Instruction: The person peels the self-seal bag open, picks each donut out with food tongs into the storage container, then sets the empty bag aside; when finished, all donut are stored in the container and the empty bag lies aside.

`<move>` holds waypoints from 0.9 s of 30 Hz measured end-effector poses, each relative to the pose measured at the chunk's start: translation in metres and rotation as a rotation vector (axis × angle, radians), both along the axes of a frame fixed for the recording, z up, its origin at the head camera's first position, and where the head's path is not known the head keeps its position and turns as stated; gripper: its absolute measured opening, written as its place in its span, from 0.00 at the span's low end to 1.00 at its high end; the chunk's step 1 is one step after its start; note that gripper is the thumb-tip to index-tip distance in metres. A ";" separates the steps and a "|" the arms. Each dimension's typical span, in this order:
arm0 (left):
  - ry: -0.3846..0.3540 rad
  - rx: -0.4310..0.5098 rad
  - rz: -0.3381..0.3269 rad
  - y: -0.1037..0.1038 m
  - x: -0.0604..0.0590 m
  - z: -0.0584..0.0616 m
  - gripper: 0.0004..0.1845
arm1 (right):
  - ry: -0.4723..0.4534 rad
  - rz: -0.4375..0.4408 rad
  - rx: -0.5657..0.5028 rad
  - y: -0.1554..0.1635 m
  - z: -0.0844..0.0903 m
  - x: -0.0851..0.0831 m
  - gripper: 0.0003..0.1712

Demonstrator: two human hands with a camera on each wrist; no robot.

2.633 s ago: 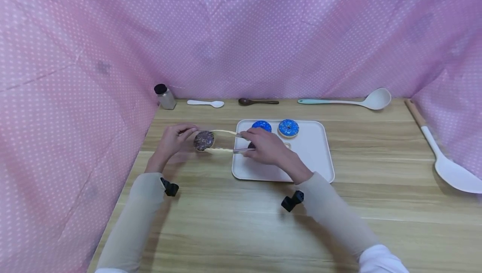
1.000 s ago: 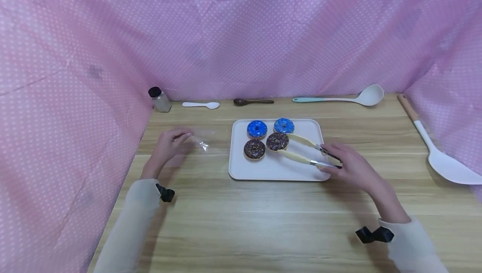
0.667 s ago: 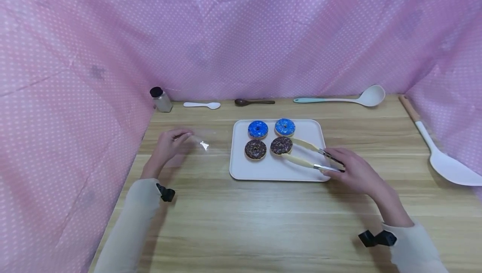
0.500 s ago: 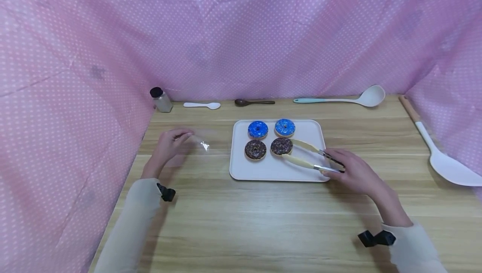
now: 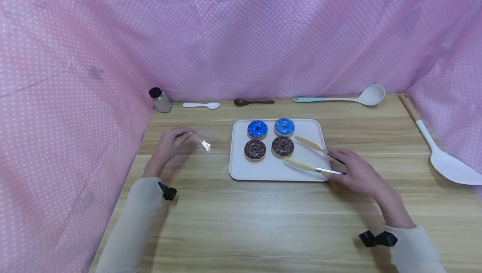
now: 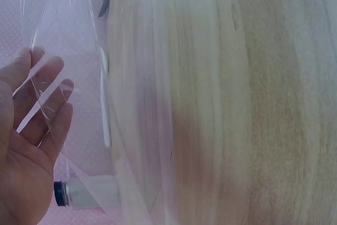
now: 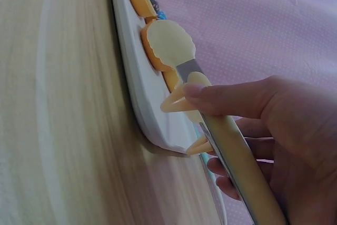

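My left hand (image 5: pixel 167 149) pinches a clear plastic bag (image 5: pixel 205 144) between thumb and forefinger, left of the white tray (image 5: pixel 293 174). The other fingers spread behind the film (image 6: pixel 84 98) in the left wrist view. My right hand (image 5: pixel 357 172) grips cream-tipped tongs (image 5: pixel 301 164) over the tray's right side. Their tips stand spread on either side of a chocolate sprinkled donut (image 5: pixel 283 146), apart from it. Left of it lies a second chocolate donut (image 5: pixel 255 149). Behind them sit two blue donuts, a darker one (image 5: pixel 257 129) and a lighter one (image 5: pixel 284 126).
Along the back edge stand a black-capped jar (image 5: pixel 161 100), a white spoon (image 5: pixel 201 105), a dark brown spoon (image 5: pixel 253 102) and a mint-handled ladle (image 5: pixel 346 98). A white turner (image 5: pixel 446 162) with a wooden handle lies at the right. Pink dotted cloth (image 5: pixel 241 34) encloses the wooden table.
The right hand has carried the chocolate donut in the tongs from beside the left hand onto the tray. The tongs have since spread, releasing it. The left hand still holds the bag.
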State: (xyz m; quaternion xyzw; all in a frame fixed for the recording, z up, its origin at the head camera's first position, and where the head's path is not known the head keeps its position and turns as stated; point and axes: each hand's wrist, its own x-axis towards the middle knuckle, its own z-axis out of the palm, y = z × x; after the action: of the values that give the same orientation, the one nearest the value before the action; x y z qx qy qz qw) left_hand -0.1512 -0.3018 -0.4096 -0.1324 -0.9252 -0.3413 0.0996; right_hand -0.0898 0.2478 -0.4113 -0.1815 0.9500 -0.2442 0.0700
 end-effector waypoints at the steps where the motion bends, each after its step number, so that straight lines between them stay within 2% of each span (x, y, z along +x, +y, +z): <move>1: -0.003 0.004 0.001 0.000 0.000 0.000 0.11 | -0.001 -0.003 -0.005 0.002 0.002 0.000 0.44; 6: 0.005 -0.021 -0.008 0.000 -0.001 -0.002 0.10 | 0.006 -0.070 -0.075 0.013 0.007 -0.001 0.47; 10: 0.000 -0.044 -0.001 0.000 -0.002 -0.003 0.10 | 0.023 -0.170 -0.103 0.022 0.007 -0.005 0.50; 14: -0.022 -0.028 0.003 0.000 -0.002 -0.003 0.10 | 0.035 -0.297 -0.120 0.028 0.002 -0.008 0.53; 19: -0.029 -0.013 -0.007 0.000 -0.002 -0.003 0.09 | -0.024 -0.488 -0.144 0.030 -0.004 -0.011 0.59; 27: -0.037 -0.026 -0.023 0.000 -0.002 -0.007 0.09 | -0.083 -0.696 -0.166 0.036 -0.012 -0.017 0.63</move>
State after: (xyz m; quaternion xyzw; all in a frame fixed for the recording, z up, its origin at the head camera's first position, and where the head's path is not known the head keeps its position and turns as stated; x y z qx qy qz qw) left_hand -0.1534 -0.3013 -0.4164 -0.1379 -0.9296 -0.3330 0.0767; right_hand -0.1070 0.2834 -0.4235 0.1577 0.9282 -0.3371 0.0060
